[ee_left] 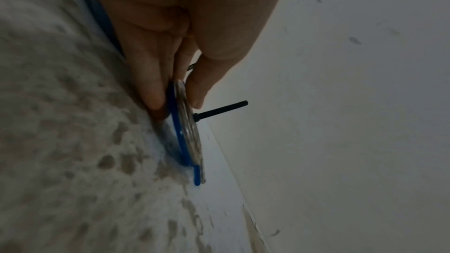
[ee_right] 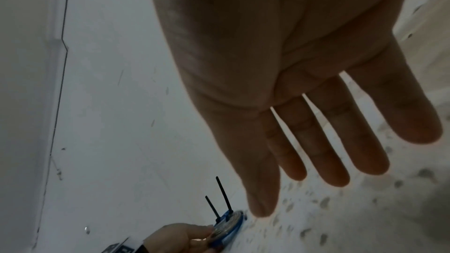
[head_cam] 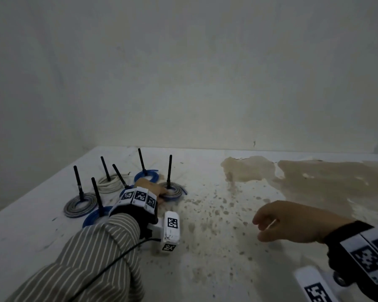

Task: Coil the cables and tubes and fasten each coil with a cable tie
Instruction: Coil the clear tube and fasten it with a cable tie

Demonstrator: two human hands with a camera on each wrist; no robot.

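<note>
A flat coil (head_cam: 173, 192) of clear-grey tube and blue tube, bound by a black cable tie (head_cam: 169, 170) whose tail stands upright, lies on the stained white table (head_cam: 227, 247) towards its far left. The left hand (head_cam: 153, 188) pinches the near edge of this coil: in the left wrist view the thumb (ee_left: 207, 76) lies on the upper face and the fingers (ee_left: 148, 76) go beneath, touching the table, with the blue tube (ee_left: 179, 132) lowest in the stack and its loose end poking out past the rim.

Just behind that coil sits a blue coil (head_cam: 147, 175) with its own upright tie. Further left lie a white cable coil (head_cam: 109, 184), a grey coil (head_cam: 80, 204) and another blue coil (head_cam: 94, 216), partly hidden by the wrist; each has a black tie tail rising from it, and a sixth tail leans beside the hand.

The right hand (head_cam: 288, 221) hovers over the table well apart from the coils, holding nothing. The right wrist view shows its palm exposed and the fingers (ee_right: 324, 141) straight and slightly spread.

A striped sleeve (head_cam: 92, 258) covers the left forearm. Both wrists carry black straps with white blocks printed with square black-and-white markers (head_cam: 139, 196), and a thin black wire (head_cam: 109, 267) runs back along the left sleeve.

Brown stains (head_cam: 314, 177) spread over the right far part of the table, with speckles across its middle. A pale wall (head_cam: 183, 73) stands behind.
</note>
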